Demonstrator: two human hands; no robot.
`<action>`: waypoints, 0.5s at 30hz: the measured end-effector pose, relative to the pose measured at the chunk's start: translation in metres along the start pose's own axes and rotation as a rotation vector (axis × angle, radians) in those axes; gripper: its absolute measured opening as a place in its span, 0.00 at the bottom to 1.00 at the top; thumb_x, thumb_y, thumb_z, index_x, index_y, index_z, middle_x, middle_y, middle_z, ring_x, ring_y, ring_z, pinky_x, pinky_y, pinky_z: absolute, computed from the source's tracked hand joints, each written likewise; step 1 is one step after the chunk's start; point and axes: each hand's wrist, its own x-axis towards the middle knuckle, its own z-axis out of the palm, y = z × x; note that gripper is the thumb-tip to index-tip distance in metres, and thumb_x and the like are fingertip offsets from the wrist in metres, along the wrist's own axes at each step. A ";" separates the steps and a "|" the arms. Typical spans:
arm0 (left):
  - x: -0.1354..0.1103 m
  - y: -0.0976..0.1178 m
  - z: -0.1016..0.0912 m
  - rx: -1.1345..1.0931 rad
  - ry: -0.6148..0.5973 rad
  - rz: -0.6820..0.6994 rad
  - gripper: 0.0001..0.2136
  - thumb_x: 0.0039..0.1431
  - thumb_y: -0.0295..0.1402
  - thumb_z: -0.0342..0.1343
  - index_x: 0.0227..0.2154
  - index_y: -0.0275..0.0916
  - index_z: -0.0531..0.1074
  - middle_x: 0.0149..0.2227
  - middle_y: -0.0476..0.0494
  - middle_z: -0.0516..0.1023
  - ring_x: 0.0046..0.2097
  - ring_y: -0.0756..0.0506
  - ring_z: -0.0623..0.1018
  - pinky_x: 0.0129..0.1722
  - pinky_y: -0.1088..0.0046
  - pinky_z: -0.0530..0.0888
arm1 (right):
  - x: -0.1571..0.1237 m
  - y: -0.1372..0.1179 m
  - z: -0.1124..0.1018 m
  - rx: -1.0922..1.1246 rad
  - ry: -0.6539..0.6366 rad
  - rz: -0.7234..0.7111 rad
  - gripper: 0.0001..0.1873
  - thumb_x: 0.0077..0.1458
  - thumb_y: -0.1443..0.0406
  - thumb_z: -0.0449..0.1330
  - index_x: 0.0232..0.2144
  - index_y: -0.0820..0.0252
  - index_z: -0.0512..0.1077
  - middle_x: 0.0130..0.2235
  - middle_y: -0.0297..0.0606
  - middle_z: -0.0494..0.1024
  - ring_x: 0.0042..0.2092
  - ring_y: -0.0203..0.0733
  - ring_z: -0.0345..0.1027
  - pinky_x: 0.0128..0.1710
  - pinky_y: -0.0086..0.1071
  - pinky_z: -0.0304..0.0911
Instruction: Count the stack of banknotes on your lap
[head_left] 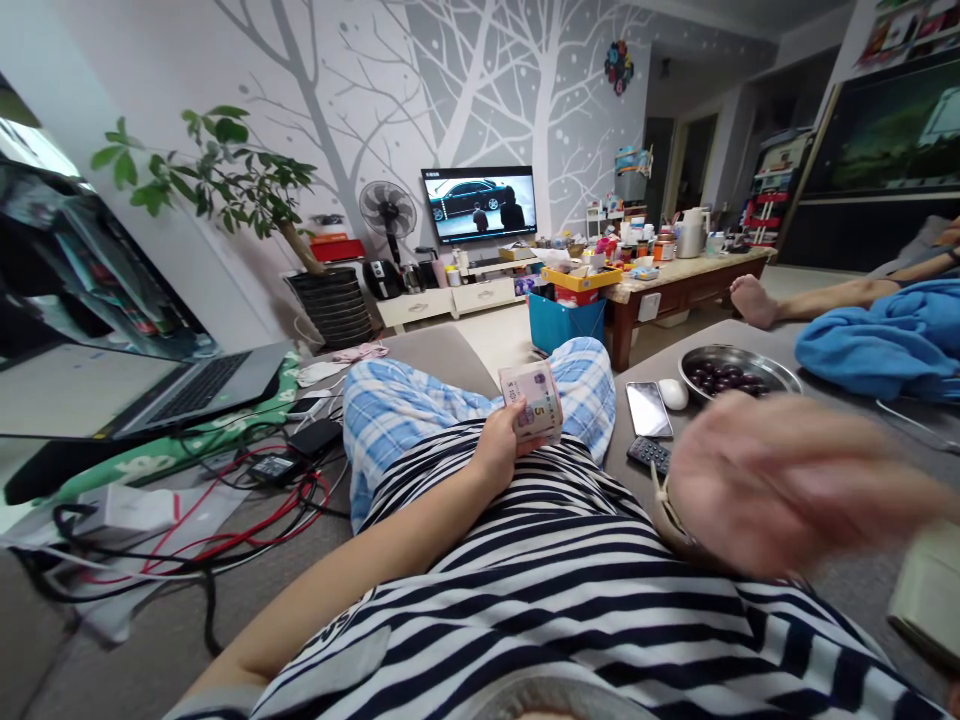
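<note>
My left hand point(501, 440) is closed around a thick stack of banknotes point(535, 402), held upright over my lap above my striped shirt and blue checked trousers. My right hand point(780, 482) is close to the camera at the right and smeared by motion; its fingers cannot be made out. Just beyond it on the grey sofa lie a phone point(648, 408), a remote control point(651, 455) and a white egg-shaped object point(673, 393).
A metal bowl of dark fruit point(731, 372) sits on the sofa. Another person's leg and foot point(757, 300) and a blue cloth point(885, 338) lie at right. A laptop point(202, 385), tangled cables point(225, 500), a coffee table point(675, 275) and TV point(480, 203) lie further off.
</note>
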 end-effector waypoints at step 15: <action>-0.004 0.001 0.001 0.021 -0.030 0.010 0.09 0.58 0.31 0.61 0.39 0.33 0.77 0.35 0.37 0.84 0.36 0.41 0.84 0.36 0.65 0.82 | -0.010 0.050 0.089 0.413 0.030 0.683 0.16 0.54 0.52 0.64 0.31 0.57 0.68 0.24 0.27 0.68 0.27 0.36 0.60 0.28 0.30 0.57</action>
